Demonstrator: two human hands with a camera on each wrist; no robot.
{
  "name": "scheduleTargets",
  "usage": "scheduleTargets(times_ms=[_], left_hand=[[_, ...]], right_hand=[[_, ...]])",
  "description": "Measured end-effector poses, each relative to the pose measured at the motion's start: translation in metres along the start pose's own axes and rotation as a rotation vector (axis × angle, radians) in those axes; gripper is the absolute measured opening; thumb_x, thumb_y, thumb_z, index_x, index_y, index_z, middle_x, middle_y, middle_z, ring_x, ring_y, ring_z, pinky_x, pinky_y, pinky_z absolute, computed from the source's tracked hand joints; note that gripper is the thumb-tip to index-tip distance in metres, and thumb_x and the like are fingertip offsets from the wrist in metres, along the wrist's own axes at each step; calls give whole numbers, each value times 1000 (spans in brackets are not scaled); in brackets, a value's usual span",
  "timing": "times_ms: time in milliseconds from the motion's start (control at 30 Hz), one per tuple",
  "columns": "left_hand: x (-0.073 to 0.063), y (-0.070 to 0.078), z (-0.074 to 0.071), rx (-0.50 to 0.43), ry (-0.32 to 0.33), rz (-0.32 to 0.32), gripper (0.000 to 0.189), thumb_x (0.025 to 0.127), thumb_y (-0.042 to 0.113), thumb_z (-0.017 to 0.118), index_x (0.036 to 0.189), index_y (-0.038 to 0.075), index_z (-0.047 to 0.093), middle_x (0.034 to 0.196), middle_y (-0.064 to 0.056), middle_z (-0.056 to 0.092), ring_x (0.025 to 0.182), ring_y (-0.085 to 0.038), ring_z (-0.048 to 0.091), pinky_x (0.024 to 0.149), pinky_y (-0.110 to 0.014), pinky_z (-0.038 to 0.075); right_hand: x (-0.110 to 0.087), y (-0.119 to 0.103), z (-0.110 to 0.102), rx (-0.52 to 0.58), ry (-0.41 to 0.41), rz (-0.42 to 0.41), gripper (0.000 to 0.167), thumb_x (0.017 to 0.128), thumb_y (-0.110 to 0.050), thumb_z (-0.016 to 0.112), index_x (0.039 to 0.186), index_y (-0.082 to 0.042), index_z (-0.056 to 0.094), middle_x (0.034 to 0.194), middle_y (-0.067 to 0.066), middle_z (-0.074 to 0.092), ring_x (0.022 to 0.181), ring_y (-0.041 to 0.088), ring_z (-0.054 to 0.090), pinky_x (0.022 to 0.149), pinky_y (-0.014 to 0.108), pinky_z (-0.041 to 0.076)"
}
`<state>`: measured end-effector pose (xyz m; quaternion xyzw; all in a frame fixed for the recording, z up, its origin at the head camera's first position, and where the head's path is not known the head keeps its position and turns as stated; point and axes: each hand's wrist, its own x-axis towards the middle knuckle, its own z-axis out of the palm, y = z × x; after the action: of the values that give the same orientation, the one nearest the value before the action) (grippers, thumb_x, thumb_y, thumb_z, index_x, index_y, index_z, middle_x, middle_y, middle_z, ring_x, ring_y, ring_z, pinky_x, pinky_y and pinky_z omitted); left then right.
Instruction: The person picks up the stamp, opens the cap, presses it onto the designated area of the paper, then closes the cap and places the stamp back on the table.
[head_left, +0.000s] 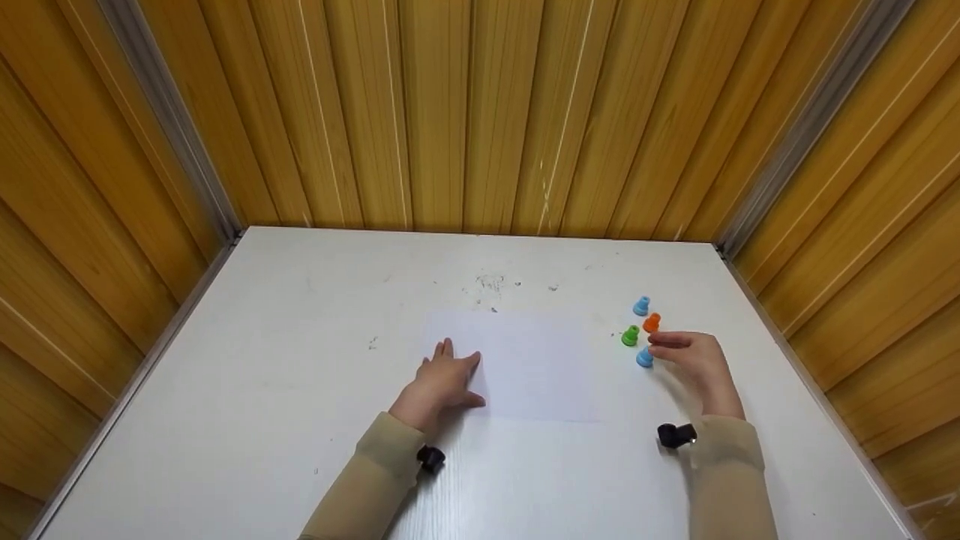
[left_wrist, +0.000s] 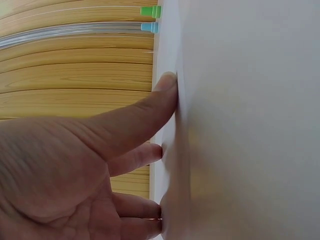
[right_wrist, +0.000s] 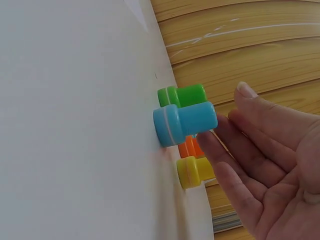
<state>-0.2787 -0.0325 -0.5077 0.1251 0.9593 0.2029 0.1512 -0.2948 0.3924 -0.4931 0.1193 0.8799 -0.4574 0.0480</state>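
Apparently at pick-up: near blue peg point(head_left: 644, 358), upright on table point(head_left: 247, 420), faced by right hand point(head_left: 699, 361), thumb parted from fingers, nothing gripped; paper point(head_left: 536, 367) touched by spread left hand point(head_left: 439, 381); pinch probably needed next.

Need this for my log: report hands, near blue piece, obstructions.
Left hand spread, touching paper. Right hand beside near blue piece, not gripping. Piece upright. Green piece, orange piece close by; may crowd grip.
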Motion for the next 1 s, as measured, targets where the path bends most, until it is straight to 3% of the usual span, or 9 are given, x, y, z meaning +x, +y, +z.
scheduleTargets(times_ms=[200, 433, 700, 867, 1000], left_hand=[[0, 1, -1, 8, -6, 1, 84, 83, 37, 86, 155, 17, 48, 166, -32, 22, 158, -47, 14, 125, -67, 23], [-1, 3, -2, 3, 0, -14, 82, 84, 37, 85, 155, 18, 48, 167, -29, 24, 159, -46, 14, 126, -66, 21], [-1, 3, -1, 4, -4, -20, 83, 84, 36, 85, 155, 18, 47, 167, -29, 22, 159, -46, 14, 127, -65, 22], [-1, 3, -1, 0, -4, -17, 82, 84, 36, 85, 155, 18, 48, 167, -29, 21, 159, -46, 14, 127, -65, 22], [-1, 3, -2, 18, -3, -11, 83, 84, 38, 85, 155, 18, 48, 166, -31, 22, 158, -46, 16, 126, -65, 25]], right_hand=[[2, 5, 7, 19, -16, 24, 50, 91, -27, 81, 135, -8, 68, 147, 18, 60, 137, 33, 54, 101, 25, 56], [4, 7, 11, 1, -28, 9, 45, 94, -21, 77, 135, -7, 68, 148, 20, 58, 146, 37, 45, 120, 47, 43], [4, 9, 15, 3, -40, 20, 44, 94, -22, 76, 134, -6, 68, 146, 20, 60, 142, 36, 48, 121, 49, 42], [3, 6, 14, 2, -26, 16, 44, 95, -23, 76, 135, -7, 67, 144, 18, 62, 137, 34, 53, 115, 43, 48], [3, 1, 12, 2, -1, 28, 44, 95, -26, 76, 135, -10, 68, 142, 16, 63, 133, 31, 57, 102, 25, 56]])
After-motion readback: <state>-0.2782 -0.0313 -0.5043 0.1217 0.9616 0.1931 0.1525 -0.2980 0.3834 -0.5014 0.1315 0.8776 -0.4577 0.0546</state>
